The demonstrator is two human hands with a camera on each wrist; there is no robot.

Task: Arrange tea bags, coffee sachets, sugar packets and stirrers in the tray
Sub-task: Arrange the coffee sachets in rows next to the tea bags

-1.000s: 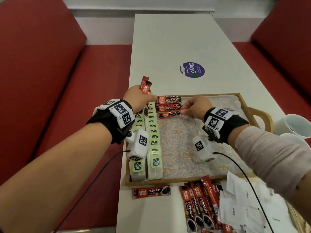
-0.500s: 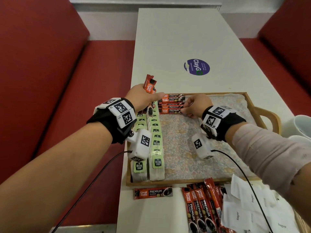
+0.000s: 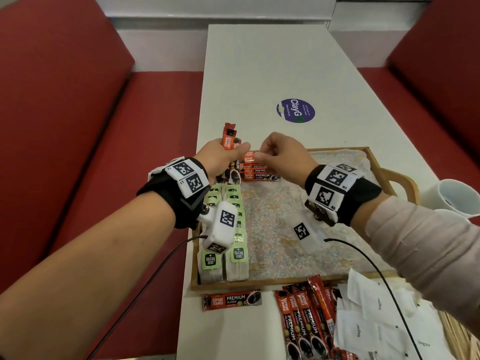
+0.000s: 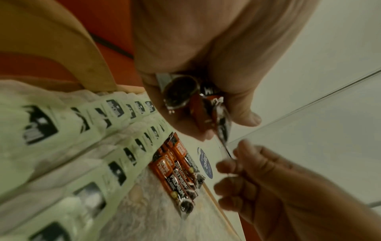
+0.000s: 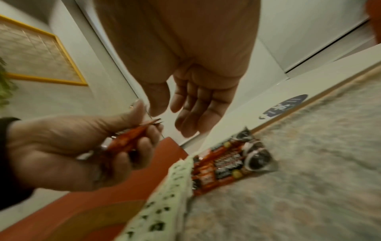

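Left grip full of coffee sticks, right one reaching in for the next

The left hand (image 3: 219, 158) is curled round a small bunch of coffee sachets (image 3: 229, 141) above the far-left corner of the tray (image 3: 259, 284); the right hand (image 3: 281, 158) sits just beside it, fingers loosely bent and holding nothing that I can see. These foil sticks look light, floppy and a bit slick (my guess), so pinching one by its flat crimped end seems safest. A few sachets already lie in the tray (image 3: 261, 175), printed "Great Taste PREMIUM CLASSIC". Tea bags (image 3: 237, 254) along the left side read "McCoy teas". Sugar packets (image 3: 378, 305) marked "Sugar" wait on the bench (image 3: 259, 74), which has a "ClayGo" sticker (image 3: 296, 111).
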